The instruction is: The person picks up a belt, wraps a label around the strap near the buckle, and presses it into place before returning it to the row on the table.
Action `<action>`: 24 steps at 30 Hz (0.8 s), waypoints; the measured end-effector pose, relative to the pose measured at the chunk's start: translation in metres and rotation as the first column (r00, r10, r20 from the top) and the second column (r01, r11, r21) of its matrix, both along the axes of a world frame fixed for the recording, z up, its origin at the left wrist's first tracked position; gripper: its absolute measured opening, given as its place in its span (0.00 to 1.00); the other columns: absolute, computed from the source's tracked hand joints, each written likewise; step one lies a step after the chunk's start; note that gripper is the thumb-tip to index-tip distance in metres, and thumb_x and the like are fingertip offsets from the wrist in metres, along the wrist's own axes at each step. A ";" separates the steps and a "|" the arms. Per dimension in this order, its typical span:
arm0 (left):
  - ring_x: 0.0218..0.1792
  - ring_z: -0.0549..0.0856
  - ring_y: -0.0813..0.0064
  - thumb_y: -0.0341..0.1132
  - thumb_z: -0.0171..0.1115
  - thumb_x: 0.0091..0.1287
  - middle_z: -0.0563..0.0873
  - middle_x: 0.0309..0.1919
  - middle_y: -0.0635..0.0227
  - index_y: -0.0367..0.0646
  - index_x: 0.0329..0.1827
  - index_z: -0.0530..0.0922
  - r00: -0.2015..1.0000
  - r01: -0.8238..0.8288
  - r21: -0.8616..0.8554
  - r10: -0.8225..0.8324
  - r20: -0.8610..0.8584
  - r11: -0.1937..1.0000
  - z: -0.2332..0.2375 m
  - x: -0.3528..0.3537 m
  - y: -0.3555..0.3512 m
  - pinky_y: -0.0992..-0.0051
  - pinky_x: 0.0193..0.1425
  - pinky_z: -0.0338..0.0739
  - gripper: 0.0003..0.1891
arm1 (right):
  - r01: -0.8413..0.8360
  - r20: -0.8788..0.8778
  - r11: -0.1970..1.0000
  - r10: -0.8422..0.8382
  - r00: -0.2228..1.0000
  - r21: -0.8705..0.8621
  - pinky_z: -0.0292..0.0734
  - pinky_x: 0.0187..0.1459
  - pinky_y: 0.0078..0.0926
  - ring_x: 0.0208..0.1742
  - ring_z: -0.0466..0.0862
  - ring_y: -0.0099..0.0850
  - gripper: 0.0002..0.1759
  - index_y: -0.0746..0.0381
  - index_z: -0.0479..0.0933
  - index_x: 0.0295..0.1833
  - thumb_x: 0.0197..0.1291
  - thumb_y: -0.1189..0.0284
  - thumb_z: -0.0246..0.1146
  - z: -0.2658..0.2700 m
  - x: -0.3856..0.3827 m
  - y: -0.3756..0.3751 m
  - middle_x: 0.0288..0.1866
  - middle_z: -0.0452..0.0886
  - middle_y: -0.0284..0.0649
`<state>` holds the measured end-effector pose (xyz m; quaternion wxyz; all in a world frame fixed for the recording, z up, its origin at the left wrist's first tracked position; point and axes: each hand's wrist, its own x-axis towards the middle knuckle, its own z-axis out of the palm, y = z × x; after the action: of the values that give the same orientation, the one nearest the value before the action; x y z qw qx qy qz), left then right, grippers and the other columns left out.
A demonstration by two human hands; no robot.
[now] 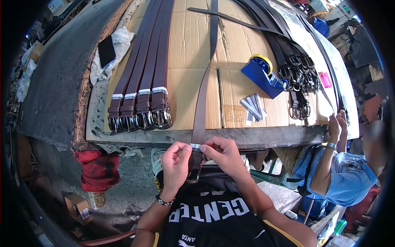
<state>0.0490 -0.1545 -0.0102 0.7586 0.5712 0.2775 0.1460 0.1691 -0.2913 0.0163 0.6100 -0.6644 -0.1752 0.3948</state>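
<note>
Brown, leather-like belt runs lengthwise away from the wearer's body, its long axis pointing almost straight ahead across the cardboard and leaning slightly to the right as it goes. Its near end reaches past the table edge, with the metal buckle hanging closest to the wearer's torso. A white band wraps crosswise around the strap on the far side of the buckle, just off the edge of the table.

The left hand and right hand face each other across the belt, the strap between them. Neither is clearly nearer: both meet it at the white band. The left hand is mostly closed, fingers curled, with thumb and forefinger pinching the band's left side. The right hand is a little looser, its thumb pressed to the right side and its fingers bent; how firmly it grips, I cannot tell.

Ahead and to the left, four banded belts lie side by side, buckles toward the wearer. Ahead and to the right are a blue tape dispenser, loose pale strips and a pile of dark belts. Farther right, a co-worker in a blue shirt has their own hands at the table, well apart from the wearer's.
</note>
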 end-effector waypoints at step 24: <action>0.26 0.74 0.95 0.30 0.60 0.76 0.81 0.24 0.77 0.35 0.38 0.78 1.000 0.015 0.146 -0.014 -0.005 0.989 0.012 0.005 0.003 0.87 0.25 0.65 0.08 | 0.030 0.096 0.998 -0.025 0.995 -0.057 0.80 0.35 0.18 0.33 0.83 0.18 0.11 0.73 0.82 0.45 0.70 0.73 0.66 -0.004 -0.009 0.001 0.32 0.84 0.35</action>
<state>0.0538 -0.1516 0.0023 0.7153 0.6274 0.2634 0.1592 0.1602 -0.2906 0.0122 0.5867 -0.7023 -0.1834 0.3589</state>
